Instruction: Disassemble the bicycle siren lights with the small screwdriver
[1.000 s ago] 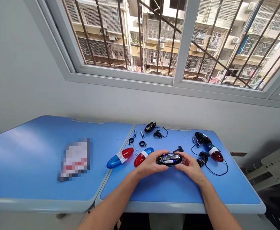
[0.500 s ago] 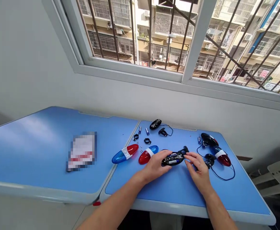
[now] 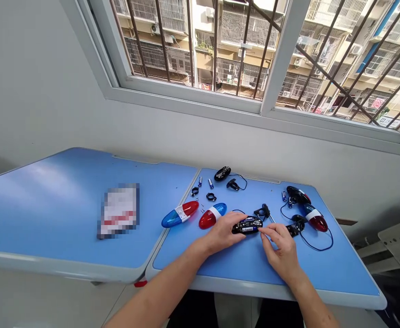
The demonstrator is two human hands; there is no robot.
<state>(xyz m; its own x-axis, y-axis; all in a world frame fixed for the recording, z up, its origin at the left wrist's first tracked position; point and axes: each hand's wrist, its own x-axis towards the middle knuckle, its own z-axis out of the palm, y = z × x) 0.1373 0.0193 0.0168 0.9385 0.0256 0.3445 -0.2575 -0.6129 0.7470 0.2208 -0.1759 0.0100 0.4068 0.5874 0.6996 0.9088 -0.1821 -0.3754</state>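
Note:
My left hand (image 3: 223,233) is closed around the left end of a black oval battery housing (image 3: 249,225), its inner side facing up with blue-and-silver batteries in it. At the housing's right end, the thumb and fingers of my right hand (image 3: 282,249) are pinched together; whatever is between the fingertips is too small to make out. Just beyond the right hand lies a black bracket-like part (image 3: 262,211), with a thin metal rod (image 3: 271,216) beside it. Left of the housing rests a red-and-blue light cover (image 3: 212,216), partly behind my left hand.
Another red-and-blue cover (image 3: 180,214) lies farther left. Behind are loose batteries (image 3: 210,183), black ring clamps (image 3: 211,197), small screws and a second black housing (image 3: 222,173) with a cable. Lights with cables (image 3: 316,220) lie at right. A blurred packet (image 3: 119,209) lies on the left table.
My right hand has shifted slightly left and down, its fingertips now at the housing's right end. The bracket-like part and metal rod show more fully. The view has tilted slightly.

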